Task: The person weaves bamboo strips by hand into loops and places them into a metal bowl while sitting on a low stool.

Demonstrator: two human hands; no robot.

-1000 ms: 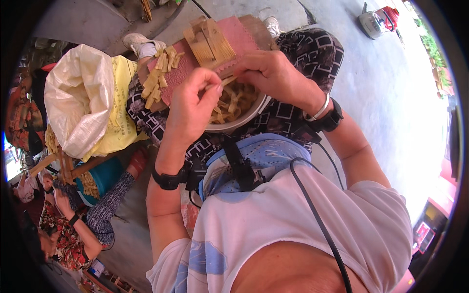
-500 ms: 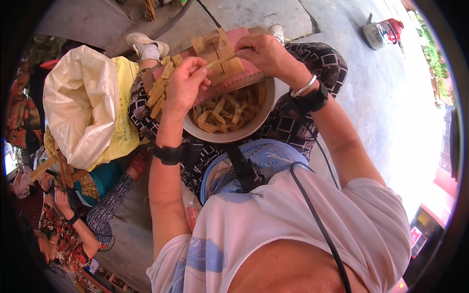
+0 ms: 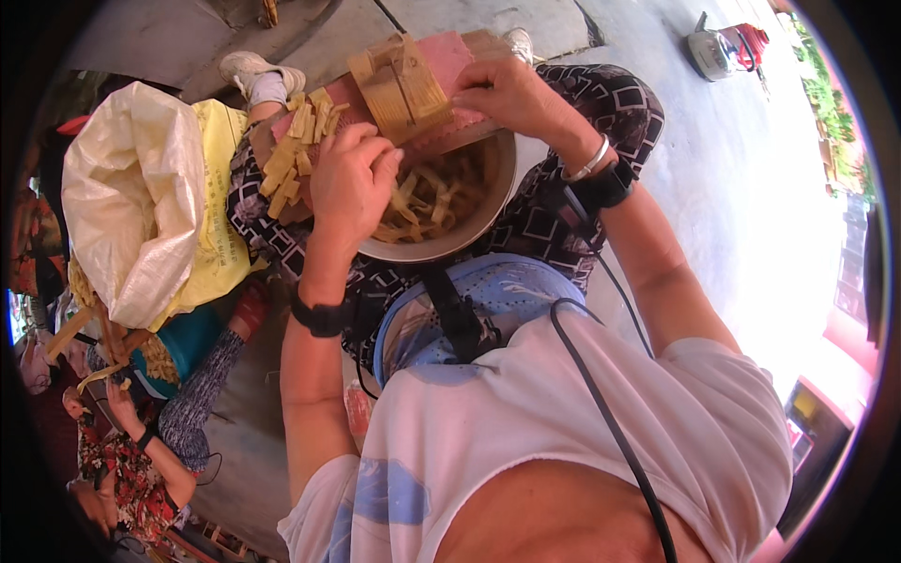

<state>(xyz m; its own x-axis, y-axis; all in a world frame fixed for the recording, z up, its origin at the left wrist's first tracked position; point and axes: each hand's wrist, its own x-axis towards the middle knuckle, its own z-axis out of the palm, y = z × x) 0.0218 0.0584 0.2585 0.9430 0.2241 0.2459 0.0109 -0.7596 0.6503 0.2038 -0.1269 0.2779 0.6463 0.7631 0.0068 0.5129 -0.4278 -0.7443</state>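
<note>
My left hand (image 3: 352,192) has its fingers curled at the near edge of the pink board (image 3: 450,56), beside a pile of short yellowish strips (image 3: 291,150); what they hold, if anything, is hidden. My right hand (image 3: 511,101) is closed at the right side of a ridged wooden block (image 3: 394,83) that has a slot down it, its fingertips over the board; I cannot make out what is in them. Under the board's near edge, on my lap, a metal basin (image 3: 450,246) holds long, tangled yellowish strips (image 3: 422,206).
An open white sack (image 3: 131,188) and a yellow sack (image 3: 221,197) stand at my left. Beyond them, a co-worker (image 3: 155,469) handles strips near a teal tub (image 3: 192,347). A steel kettle (image 3: 713,52) is on the floor at upper right, and a cable (image 3: 610,413) runs down my front.
The strip pinched between my hands half a second ago no longer shows. My left hand has come slightly down and left, leaving more of the wooden block in view.
</note>
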